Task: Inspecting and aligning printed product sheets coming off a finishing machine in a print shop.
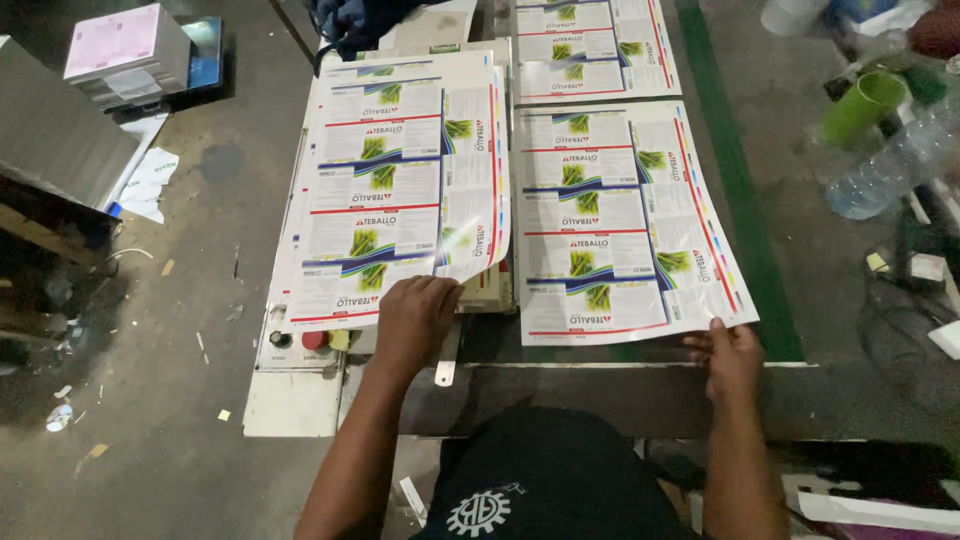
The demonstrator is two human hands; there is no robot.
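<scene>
The person's left hand (pixel 415 315), fingertips hidden beneath a curling printed sheet (pixel 400 190), lifts its near edge, while the right hand (pixel 730 352) pinches the near corner of a flat printed sheet (pixel 620 220) beside it; beyond, further sheets (pixel 590 45) are cut off.

The left hand (pixel 415 318) lifts the near edge of the left printed sheet (pixel 400 180), while the right hand (pixel 728 352) pinches the right printed sheet's (pixel 625 220) corner (both sheets glossy) on the desk (pixel 600 395).

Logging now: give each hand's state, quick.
Left hand: closed on the left printed sheet's lower edge.
Right hand: pinching the right printed sheet's corner.
</scene>
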